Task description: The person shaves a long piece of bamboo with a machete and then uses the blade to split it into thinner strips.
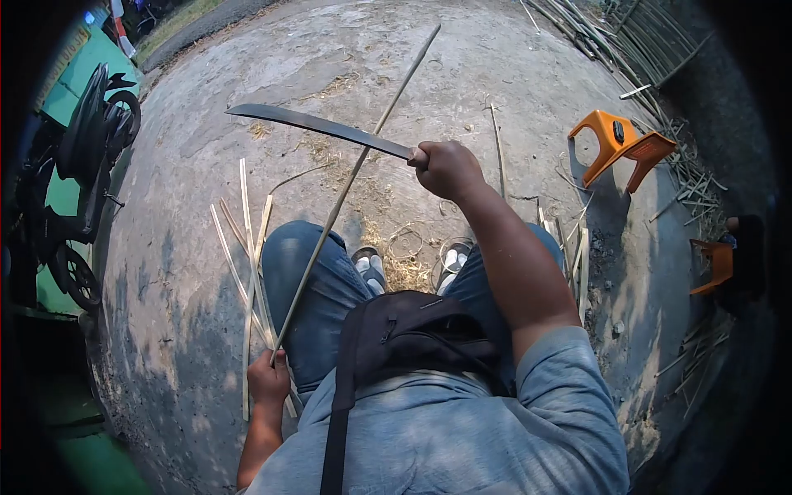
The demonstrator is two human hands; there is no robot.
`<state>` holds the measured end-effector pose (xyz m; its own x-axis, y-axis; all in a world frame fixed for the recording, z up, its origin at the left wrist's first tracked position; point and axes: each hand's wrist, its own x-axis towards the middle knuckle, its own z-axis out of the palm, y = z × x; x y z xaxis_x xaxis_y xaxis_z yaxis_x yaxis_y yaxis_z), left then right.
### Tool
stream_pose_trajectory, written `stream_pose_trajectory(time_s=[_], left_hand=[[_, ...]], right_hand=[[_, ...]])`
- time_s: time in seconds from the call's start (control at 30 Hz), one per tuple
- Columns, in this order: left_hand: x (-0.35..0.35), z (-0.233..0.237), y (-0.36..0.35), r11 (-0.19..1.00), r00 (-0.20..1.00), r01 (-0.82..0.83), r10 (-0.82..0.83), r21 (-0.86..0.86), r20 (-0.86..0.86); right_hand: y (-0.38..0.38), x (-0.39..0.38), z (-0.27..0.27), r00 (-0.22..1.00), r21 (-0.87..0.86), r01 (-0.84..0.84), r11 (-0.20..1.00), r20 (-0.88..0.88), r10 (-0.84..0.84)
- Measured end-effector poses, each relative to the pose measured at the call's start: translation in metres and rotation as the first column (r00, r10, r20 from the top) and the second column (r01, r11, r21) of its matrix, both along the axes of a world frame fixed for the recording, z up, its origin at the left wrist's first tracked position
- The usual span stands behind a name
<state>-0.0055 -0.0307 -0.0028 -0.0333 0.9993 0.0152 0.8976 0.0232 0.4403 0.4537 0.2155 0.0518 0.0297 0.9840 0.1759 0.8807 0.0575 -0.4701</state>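
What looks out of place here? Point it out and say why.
Thin straw-coloured shavings lie scattered between the feet on rough grey concrete, and slender pale strips sprawl in a tangle at upper right. Both look untidy, lying loose rather than gathered. The dark curved blade shows no obvious damage.

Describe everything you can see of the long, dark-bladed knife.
The long, dark-bladed knife has a slender, slightly curved, metal-looking blade and a brown, wood-like handle, mostly hidden in the bare right hand. It points leftward, its blade crossing a long, thin, tan stick in view; whether they touch, I cannot tell.
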Motion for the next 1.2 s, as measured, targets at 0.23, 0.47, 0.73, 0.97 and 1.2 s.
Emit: stream_pose_trajectory(time_s=[0.23,0.47,0.73,0.97,1.2], left_hand=[[0.007,-0.002,-0.005,1.000,1.000,0.000,0.001,0.015,-0.019],[0.003,-0.005,0.000,1.000,0.999,-0.014,0.013,-0.004,-0.036],[0.001,-0.012,-0.005,0.999,1.000,0.011,-0.010,0.053,-0.013],[0.006,-0.010,0.000,0.994,0.999,0.038,-0.034,0.100,-0.040],[-0.006,-0.017,-0.001,0.999,0.998,0.002,0.001,0.054,-0.058]], right_hand=[[-0.029,-0.015,0.014,0.988,0.040,-0.149,0.988,0.048,0.147],[-0.010,0.006,0.011,0.995,-0.053,-0.060,0.997,0.077,0.064],[-0.014,0.000,0.015,0.995,0.058,-0.038,0.998,-0.087,0.043],[-0.029,-0.010,0.021,0.951,0.134,-0.266,0.955,0.199,0.237],[0.008,0.023,0.005,0.998,0.022,0.036,0.999,-0.049,-0.035]])
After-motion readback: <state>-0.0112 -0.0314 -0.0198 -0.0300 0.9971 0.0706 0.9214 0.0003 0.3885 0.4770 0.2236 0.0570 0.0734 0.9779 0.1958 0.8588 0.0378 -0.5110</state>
